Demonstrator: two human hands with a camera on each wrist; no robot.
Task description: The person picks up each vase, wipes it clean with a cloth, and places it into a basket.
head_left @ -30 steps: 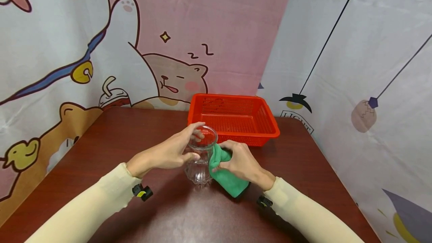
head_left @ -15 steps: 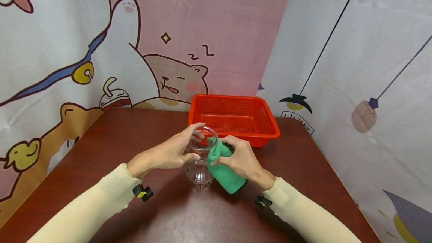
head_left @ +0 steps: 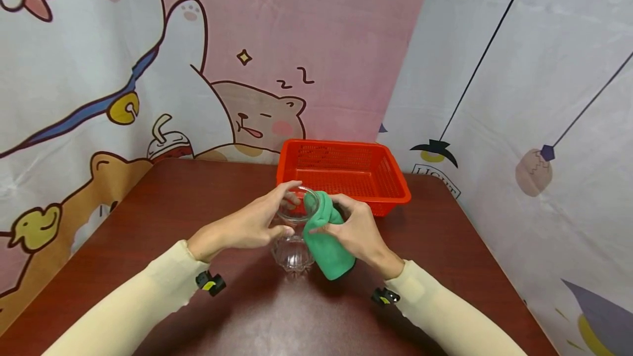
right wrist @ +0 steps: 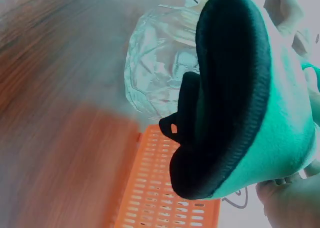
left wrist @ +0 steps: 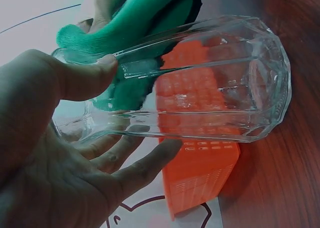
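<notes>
Firmly, left hand (head_left: 247, 228) grasps faceted clear glass (head_left: 294, 235); right hand (head_left: 358, 229) clenches plush green cloth (head_left: 326, 246) against rim.

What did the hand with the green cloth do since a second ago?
The right hand slid the green cloth up the side of the glass, from near its base to its rim, where the cloth's top now laps over the edge. The left hand kept gripping the glass near the top. The glass, red basket and table stayed put.
</notes>
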